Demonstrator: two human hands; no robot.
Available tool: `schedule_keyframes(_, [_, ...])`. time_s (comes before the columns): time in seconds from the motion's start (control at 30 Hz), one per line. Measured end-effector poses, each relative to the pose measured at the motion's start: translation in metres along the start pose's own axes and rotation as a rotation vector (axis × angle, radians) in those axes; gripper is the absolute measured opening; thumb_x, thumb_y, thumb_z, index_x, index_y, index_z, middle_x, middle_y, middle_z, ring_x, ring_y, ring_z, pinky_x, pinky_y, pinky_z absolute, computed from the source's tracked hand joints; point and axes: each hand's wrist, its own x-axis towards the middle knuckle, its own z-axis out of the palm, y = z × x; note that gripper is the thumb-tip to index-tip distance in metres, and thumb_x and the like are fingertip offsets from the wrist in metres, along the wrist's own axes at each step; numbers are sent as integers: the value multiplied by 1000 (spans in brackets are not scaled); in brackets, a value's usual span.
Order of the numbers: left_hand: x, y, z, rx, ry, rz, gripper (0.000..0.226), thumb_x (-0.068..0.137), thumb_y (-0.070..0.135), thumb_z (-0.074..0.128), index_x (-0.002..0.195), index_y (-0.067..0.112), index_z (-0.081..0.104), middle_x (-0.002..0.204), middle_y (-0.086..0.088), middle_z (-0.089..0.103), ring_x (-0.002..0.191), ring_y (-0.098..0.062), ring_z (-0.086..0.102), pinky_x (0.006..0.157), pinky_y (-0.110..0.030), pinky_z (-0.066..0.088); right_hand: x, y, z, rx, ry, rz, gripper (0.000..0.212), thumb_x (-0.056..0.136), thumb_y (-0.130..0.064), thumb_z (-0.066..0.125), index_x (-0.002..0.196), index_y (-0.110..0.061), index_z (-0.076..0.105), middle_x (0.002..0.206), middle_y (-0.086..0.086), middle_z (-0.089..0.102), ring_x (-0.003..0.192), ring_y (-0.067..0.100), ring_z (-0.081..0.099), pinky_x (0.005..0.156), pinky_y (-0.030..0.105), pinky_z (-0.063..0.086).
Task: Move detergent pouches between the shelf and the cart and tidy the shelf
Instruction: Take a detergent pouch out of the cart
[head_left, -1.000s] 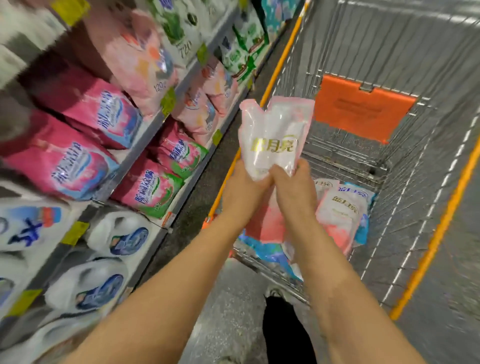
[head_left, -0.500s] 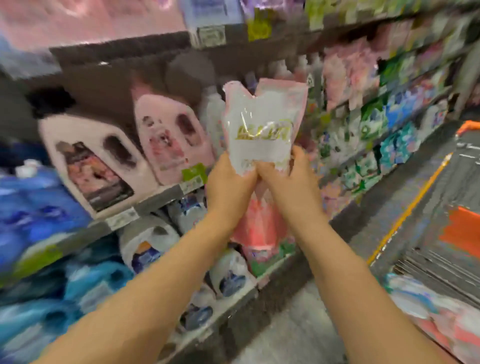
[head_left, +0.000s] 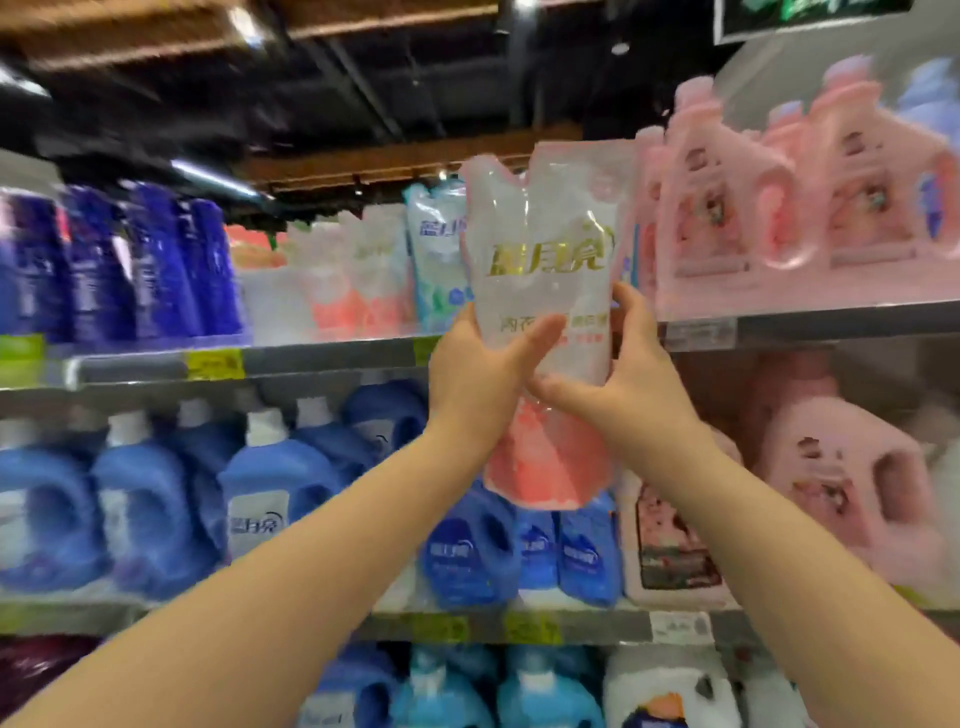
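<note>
Stocked shelf (head_left: 322, 359) under dark ceiling (head_left: 363, 78)

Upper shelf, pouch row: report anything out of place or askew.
One white pouch with blue-green print stands at the right end of the white-and-coral pouches, so it may be misplaced. The left hand and right hand hold a similar gold-lettered pouch before it. No spill shows.

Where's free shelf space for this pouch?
No clearly bare patch. Maybe a slot on the upper shelf between blue-white pouch and pink jugs; the held pouch hides it. Dark blue bottles, pink-white pouches, lower blue jugs: packed.
</note>
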Motion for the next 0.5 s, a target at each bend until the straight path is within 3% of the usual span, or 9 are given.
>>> schedule_keyframes(0.1, [46, -18, -46, 76, 64, 62, 62, 57, 59, 74, 107, 22, 65, 94, 8, 72, 88, -9, 68, 83, -34, 55, 49, 4, 52, 128, -70, -82, 85, 65, -19, 83, 127, -35, 27, 106, -26, 52, 90, -17, 55, 74, 3, 46])
schedule_keyframes(0.2, [89, -31, -87, 132, 89, 89, 42, 65, 55, 75, 98, 33, 62, 90, 12, 70, 87, -6, 67, 78, -27, 54, 97, 3, 101, 179, -135, -143, 84, 62, -20, 84, 117, -43, 25, 103, -26, 53, 93, -12, 55, 83, 15, 48])
schedule_keyframes(0.3, [131, -39, -127, 149, 146, 108, 18, 74, 42, 72, 87, 35, 62, 84, 15, 68, 81, -4, 66, 73, -23, 55, 142, -3, 151, 209, -192, -216, 90, 61, -14, 84, 124, -36, 23, 110, -16, 54, 97, -3, 57, 85, 27, 52])
schedule_keyframes(0.37, [155, -44, -152, 138, 170, 85, 36, 74, 41, 71, 103, 22, 64, 96, 4, 70, 88, -13, 68, 76, -28, 57, 168, -8, 184, 230, -212, -266, 90, 63, -10, 83, 124, -34, 22, 116, -9, 52, 98, 1, 57, 83, 28, 54])
schedule_keyframes(0.5, [207, -61, -202, 224, 206, 28, 55, 72, 51, 69, 114, 16, 62, 104, -2, 68, 93, -20, 67, 81, -36, 56, 215, -20, 240, 181, -248, -286, 90, 67, -17, 83, 134, -24, 23, 95, -22, 46, 81, -5, 52, 62, 11, 49])
